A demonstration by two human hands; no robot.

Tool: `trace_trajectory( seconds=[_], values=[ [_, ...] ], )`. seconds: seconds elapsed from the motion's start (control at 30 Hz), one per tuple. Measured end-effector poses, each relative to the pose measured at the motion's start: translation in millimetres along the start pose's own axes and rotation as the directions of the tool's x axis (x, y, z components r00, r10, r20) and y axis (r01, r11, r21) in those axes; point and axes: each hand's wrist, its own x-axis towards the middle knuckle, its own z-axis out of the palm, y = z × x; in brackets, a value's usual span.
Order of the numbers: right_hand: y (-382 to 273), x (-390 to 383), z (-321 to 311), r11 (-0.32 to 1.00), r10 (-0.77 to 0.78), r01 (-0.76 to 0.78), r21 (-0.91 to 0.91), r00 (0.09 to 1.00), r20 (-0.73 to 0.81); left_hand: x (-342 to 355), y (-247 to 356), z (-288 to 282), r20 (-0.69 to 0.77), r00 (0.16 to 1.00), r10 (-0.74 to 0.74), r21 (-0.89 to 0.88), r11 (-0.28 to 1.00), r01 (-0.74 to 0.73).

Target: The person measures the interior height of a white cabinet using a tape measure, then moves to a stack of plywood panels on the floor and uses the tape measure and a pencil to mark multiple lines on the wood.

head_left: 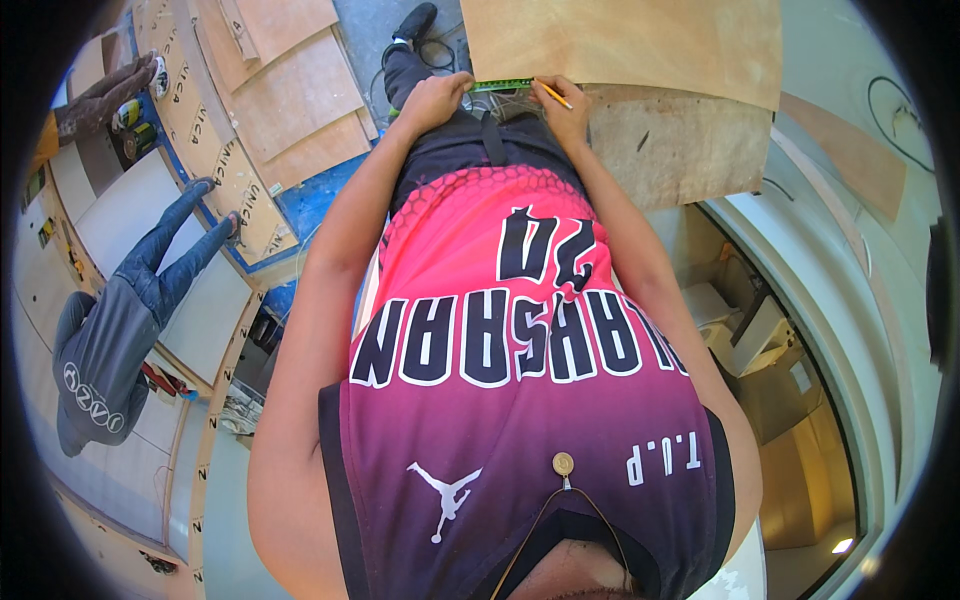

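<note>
In the head view, a green strip (pixel 505 85) is seen between the hands, along the near edge of a pale board (pixel 620 40), by its left corner. The strip's left end is pinched by the fingers of the left hand (pixel 434 102). A yellow pencil (pixel 556 96) is gripped in the right hand (pixel 570 120), just beside the strip's right end. A stained sheet (pixel 680 145) is partly covered by the board. More wooden sheets (pixel 305 105) are overlapped at the left, beyond which a co-worker (pixel 110 340) in grey and jeans is seen.
</note>
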Motion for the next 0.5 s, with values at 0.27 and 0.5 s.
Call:
trace_trajectory(
  seconds=[0.27,0.5],
  values=[
    [2.5,3.7,-1.0,0.985,-0.109,0.108,-0.137,0.994,0.001,0.3,-0.3,-0.8,0.014,1.000,-0.018,-0.002,1.000,0.018],
    [-1.8,-0.6,0.8,0.983,-0.121,0.119,-0.136,0.993,-0.005,-1.6,-4.6,3.7,-0.035,0.999,0.013,0.003,1.000,-0.013]
  ],
)
